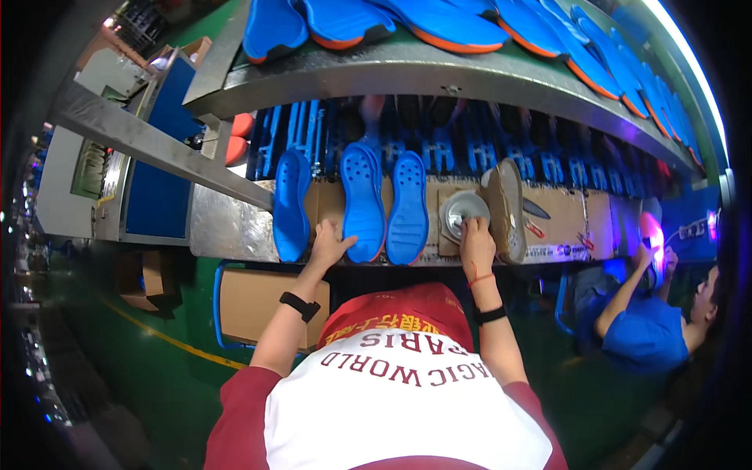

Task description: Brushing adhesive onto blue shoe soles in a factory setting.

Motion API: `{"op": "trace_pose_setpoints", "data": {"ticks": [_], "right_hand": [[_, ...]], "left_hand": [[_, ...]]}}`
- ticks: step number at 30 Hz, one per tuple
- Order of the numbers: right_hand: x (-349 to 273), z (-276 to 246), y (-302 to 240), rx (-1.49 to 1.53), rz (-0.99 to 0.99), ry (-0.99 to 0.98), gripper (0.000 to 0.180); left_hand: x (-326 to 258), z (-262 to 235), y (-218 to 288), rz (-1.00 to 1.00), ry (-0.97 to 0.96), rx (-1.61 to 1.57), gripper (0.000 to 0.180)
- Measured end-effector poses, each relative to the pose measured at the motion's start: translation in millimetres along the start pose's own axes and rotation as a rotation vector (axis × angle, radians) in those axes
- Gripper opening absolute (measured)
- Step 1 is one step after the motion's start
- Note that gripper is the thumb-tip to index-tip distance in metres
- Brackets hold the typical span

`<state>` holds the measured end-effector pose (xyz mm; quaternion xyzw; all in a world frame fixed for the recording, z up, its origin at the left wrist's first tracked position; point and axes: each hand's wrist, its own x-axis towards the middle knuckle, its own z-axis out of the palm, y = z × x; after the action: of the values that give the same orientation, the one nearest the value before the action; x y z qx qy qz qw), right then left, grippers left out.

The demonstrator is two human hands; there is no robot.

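Three blue shoe soles lie toe to heel away from me on the bench: a left one [291,207], a middle one [363,215] that seems doubled with another beneath, and a right one [407,211]. My left hand [329,244] is between the left and middle soles, its thumb stretched to the middle sole's near edge and its fingers apart. Over a white bowl [453,210] my right hand [476,244] has its fingers pinched together at the near rim. Whatever they hold is too small to make out. Beside the bowl stands a beige sole-shaped piece [513,215].
Scissors [534,227] with red handles lie on cardboard [564,219] to the right. Above the bench runs a metal-edged shelf [407,77] carrying several blue soles with orange edges. Blue racks [439,153] stand behind. A co-worker in blue [646,325] sits at the right, near a purple light.
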<state>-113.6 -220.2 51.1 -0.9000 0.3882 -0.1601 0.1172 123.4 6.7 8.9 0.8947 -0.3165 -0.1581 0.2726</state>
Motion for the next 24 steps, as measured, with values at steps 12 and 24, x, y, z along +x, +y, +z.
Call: {"op": "trace_pose_setpoints", "data": {"ticks": [12,24], "right_hand": [[8,23,20,-0.001,0.011,-0.092,0.012],[9,-7,3,0.048,0.002,-0.048,0.012]], "left_hand": [[4,1,-27,-0.602,-0.436,-1.15,0.036],[-46,-83,87,-0.179,-0.349,-1.244,0.061]]}}
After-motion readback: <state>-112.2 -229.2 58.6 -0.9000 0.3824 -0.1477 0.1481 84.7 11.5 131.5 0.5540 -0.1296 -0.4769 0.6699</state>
